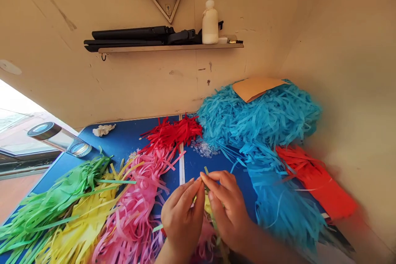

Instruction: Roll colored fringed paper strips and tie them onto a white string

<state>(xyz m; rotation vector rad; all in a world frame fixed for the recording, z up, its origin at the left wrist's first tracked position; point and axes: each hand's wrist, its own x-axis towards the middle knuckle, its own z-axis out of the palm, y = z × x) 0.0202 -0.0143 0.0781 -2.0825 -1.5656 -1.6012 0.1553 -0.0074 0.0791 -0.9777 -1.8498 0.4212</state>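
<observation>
My left hand [185,210] and my right hand [228,203] meet at the fingertips, low in the middle of the view. Both are closed in a pinch. A narrow green strip [206,170] pokes up from my right fingers, and a paler length hangs beneath that hand. Whatever the left fingertips pinch is too small to make out. Left of my hands lie fringed bundles in pink [130,198], yellow [83,218] and green [62,194]. Red fringe [175,132] lies beyond them, beside a heap of small clear plastic pieces [204,148].
A large blue fringe pile [253,119] with an orange-tan sheet [258,87] on top fills the back right. Red strips [321,185] lie at the right. A glass bottle [60,138] and crumpled tissue [104,130] stand left. A wall shelf [173,48] holds a glue bottle [210,24].
</observation>
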